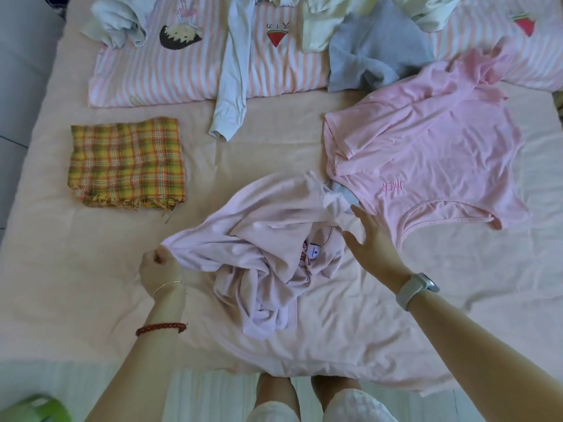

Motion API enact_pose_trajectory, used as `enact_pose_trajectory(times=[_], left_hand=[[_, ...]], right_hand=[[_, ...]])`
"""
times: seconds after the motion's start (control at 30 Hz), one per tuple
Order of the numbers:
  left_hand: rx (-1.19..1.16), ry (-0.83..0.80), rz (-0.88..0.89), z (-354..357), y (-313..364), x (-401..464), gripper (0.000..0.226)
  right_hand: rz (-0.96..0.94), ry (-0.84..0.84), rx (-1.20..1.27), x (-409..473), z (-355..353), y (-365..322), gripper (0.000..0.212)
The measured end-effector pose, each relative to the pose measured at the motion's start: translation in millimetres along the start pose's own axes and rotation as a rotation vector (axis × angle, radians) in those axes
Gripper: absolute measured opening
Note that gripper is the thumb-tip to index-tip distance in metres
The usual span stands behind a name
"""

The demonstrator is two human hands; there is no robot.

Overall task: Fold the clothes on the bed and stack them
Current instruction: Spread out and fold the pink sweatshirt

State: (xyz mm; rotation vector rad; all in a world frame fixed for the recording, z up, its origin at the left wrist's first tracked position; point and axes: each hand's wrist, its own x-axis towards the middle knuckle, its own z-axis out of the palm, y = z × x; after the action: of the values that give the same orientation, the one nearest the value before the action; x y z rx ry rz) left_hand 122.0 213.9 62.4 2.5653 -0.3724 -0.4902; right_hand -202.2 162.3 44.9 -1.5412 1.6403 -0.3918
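Note:
A crumpled pale lilac shirt [265,245] lies in the middle of the bed, its white neck label showing. My left hand [160,271] is shut on its left edge. My right hand [370,239] hovers open, fingers spread, over the shirt's right side, beside a pink t-shirt [426,153] that lies spread flat at the right. A folded yellow plaid cloth [128,162] rests at the left. Further back lie a pale blue sleeve [233,71], a grey garment [377,53] and a bunched light blue garment [118,22].
A striped pink pillow [170,74] with cartoon prints runs along the back of the peach bed sheet [76,254]. Cream clothes [426,10] pile at the back right. The bed's near edge is at my knees; a green object [33,409] sits at the bottom left.

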Motion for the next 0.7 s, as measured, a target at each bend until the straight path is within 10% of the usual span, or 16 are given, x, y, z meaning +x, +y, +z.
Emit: enact_pose_trajectory(times=[0.17,0.3,0.4,0.57,0.7], left_hand=[[0.069,-0.263,0.372,19,7,-12,0.055],[-0.013,-0.439,0.714,26,28,-23,0.051],[-0.146,-0.409,0.836,13,45,-15,0.043],[-0.167,-0.333,0.936,-17,62,23,0.046],[0.080,-0.532,1.205,10,61,26,0.050]], right_hand=[[0.210,-0.149,0.194,19,49,-17,0.083],[0.354,0.030,0.247,33,75,-36,0.058],[0.063,0.036,0.168,22,100,-63,0.024],[-0.559,-0.156,0.009,-19,143,-100,0.032],[-0.366,0.256,0.019,-30,126,-77,0.031]])
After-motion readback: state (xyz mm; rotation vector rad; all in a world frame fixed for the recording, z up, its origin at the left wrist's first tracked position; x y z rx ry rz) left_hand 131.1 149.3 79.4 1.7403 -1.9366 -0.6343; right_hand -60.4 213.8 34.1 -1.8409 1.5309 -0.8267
